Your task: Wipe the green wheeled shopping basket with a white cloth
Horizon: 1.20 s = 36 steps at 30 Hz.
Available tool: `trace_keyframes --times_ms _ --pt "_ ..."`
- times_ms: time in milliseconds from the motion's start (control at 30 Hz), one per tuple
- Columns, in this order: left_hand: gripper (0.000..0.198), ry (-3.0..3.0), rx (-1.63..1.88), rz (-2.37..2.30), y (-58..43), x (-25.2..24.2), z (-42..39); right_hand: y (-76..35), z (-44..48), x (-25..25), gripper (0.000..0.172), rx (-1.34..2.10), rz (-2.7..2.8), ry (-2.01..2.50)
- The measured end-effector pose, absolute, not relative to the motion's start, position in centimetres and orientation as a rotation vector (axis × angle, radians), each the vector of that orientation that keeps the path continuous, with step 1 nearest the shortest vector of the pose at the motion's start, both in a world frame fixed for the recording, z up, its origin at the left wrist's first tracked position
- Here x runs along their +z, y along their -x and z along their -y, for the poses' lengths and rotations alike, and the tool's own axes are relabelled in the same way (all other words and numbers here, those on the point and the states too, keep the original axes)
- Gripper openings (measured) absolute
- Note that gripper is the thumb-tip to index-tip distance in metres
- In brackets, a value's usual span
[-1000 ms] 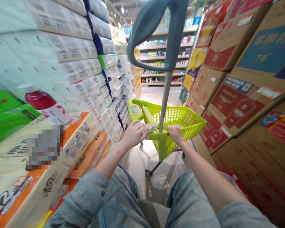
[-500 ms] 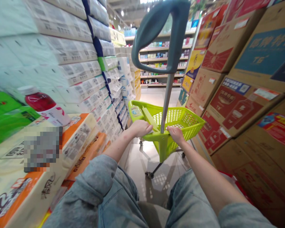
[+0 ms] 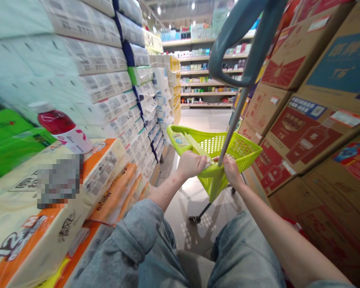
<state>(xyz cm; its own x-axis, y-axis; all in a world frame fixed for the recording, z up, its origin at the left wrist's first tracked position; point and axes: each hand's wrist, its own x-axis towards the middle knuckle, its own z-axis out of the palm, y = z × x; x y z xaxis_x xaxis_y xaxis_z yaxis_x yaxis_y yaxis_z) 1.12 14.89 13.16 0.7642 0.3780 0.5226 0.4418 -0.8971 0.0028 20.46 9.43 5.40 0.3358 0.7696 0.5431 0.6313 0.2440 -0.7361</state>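
1. Store aisle: tissue packs [image 3: 108, 68] stacked left of the basket [image 3: 180, 140], cardboard boxes [image 3: 303, 132] right of it, shelves beyond it.
2. Basket: lime green, wheeled, on the floor mid-aisle. Grey handle pole [image 3: 232, 124] rises from its near rim.
3. Left hand [image 3: 193, 164]: curled shut over that rim, left of the pole. Possibly a pale scrap under the fingers, too small to tell.
4. Right hand [image 3: 231, 170]: closed on the rim at the pole's base.
5. Red drink bottle [image 3: 58, 126]: lying on the packs, well left of the basket.

Left hand [image 3: 192, 164] and right hand [image 3: 231, 171] on near rim of green basket [image 3: 243, 149], grey pole [image 3: 233, 122] between them
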Motion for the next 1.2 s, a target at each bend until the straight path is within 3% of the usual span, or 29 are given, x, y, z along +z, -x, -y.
trace_keyframes --times_ms 200,333,567,833,1200 --pt "0.046 2.718 -1.235 0.539 -1.6 10.7 -13.6 -15.9 -8.7 7.8 0.053 0.272 0.851 1.126" --pt "0.046 2.679 -1.322 0.349 -1.5 9.4 -13.8 -15.4 -8.4 8.7 0.052 0.276 0.777 1.085" --pt "0.039 2.852 -0.982 0.087 -0.6 11.5 -16.9 -16.4 -8.5 9.0 0.056 0.355 0.876 1.069" --pt "0.044 2.957 -0.6 0.278 -0.8 14.6 -20.3 -16.2 -9.3 9.0 0.055 0.377 0.918 1.055" --pt "0.042 2.909 -0.852 0.382 -2.8 13.2 -14.9 -19.2 -7.9 9.0 0.057 0.294 0.886 1.046"
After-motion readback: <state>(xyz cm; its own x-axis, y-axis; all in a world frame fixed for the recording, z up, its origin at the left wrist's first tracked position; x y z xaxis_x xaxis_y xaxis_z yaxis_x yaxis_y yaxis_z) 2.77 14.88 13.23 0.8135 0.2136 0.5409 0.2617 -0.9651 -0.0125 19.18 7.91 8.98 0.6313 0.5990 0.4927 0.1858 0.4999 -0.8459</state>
